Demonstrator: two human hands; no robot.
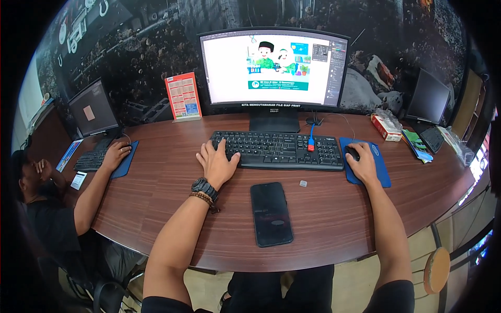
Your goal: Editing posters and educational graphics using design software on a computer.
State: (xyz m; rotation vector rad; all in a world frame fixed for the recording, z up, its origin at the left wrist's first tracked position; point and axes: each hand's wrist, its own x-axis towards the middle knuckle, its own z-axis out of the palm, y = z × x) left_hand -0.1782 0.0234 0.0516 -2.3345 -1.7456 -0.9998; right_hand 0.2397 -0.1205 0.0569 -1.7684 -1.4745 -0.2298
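My left hand (218, 163) rests with spread fingers over the left end of a black keyboard (271, 151); a black watch and a beaded bracelet circle that wrist. Under my right hand (364, 166) is a black computer mouse (353, 153), gripped on a blue mouse pad (382, 164). Behind the keyboard stands a wide curved monitor (224, 73) showing a cartoon of two figures in green above a green banner. A red USB stick (311, 146) on a blue strap lies across the keyboard's right part. A dark-screened smartphone (271, 214) lies in front of the keyboard.
A small grey square piece (303, 183) sits near the phone. A red-framed calendar (183, 97) stands left of the monitor. At left, another person's hand (117, 155) is on a second blue pad (125, 161). A red-white box (386, 128) and a dark monitor (429, 96) stand at right.
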